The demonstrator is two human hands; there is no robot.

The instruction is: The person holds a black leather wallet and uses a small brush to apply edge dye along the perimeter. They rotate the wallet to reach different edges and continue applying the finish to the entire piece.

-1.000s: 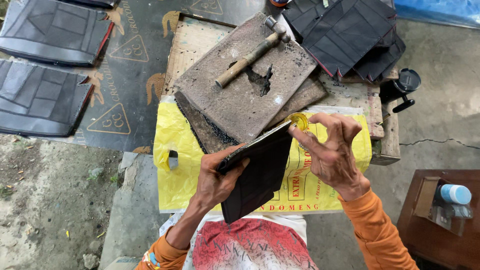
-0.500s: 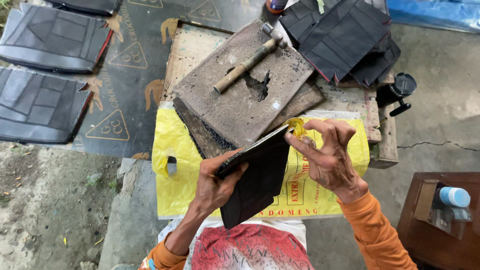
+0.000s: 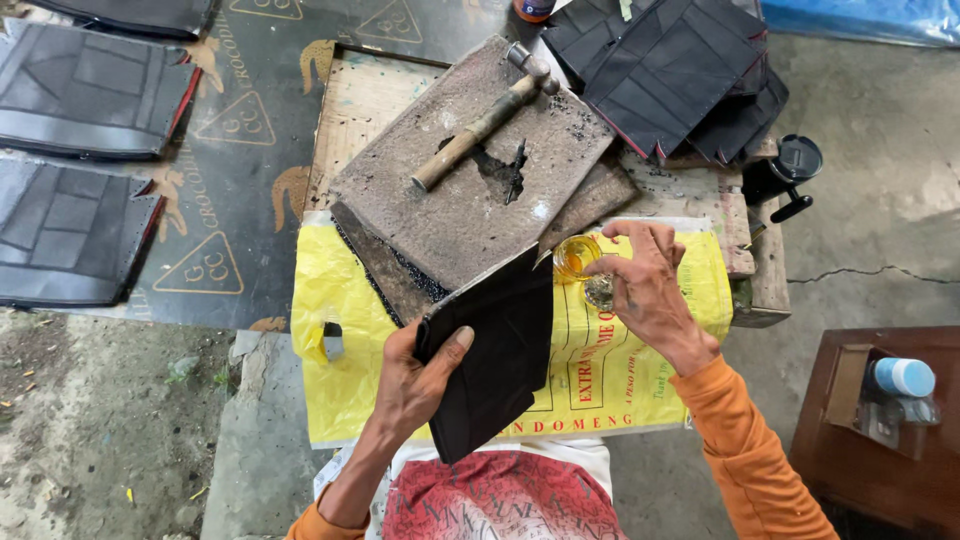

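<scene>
- Left hand is clamped on a dark leather piece, thumb on top.
- Right hand has its fingers spread, fingertips at a small yellow-filled jar.
- A yellow printed sack lies beneath both hands.

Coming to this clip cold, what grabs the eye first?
The left hand holds a dark leather piece up over a bright yellow sack spread on the bench. Just right of it, the right hand reaches its fingers to a small jar of amber liquid. Behind, a hammer lies on a worn grey slab.
</scene>
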